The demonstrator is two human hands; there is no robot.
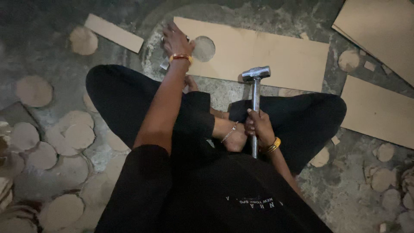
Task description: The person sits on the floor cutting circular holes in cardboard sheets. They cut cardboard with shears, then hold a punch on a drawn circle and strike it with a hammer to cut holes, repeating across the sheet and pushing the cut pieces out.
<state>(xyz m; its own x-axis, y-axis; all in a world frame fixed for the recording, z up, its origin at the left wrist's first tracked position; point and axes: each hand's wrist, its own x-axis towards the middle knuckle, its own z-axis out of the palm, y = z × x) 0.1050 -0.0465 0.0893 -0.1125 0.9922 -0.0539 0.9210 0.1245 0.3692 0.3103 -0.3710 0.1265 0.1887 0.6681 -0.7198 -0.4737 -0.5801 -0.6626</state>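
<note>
Gripping an upright hammer (255, 86), right hand (258, 127); left hand (176, 39) outstretched, flat on board (267, 54).

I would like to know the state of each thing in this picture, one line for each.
Left hand: pressing on the board's end.
Right hand: closed around the hammer's handle.
Hammer: upright, head raised.
Board: flat on the floor, one round hole cut.
Cut discs: scattered, lying flat.

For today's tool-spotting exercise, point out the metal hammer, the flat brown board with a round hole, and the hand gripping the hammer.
Metal hammer (255, 73): head view, on its steel head.
Flat brown board with a round hole (276, 56): head view, on its bare face right of the hole.
Right hand (258, 126): head view, on the knuckles around the handle.
</note>
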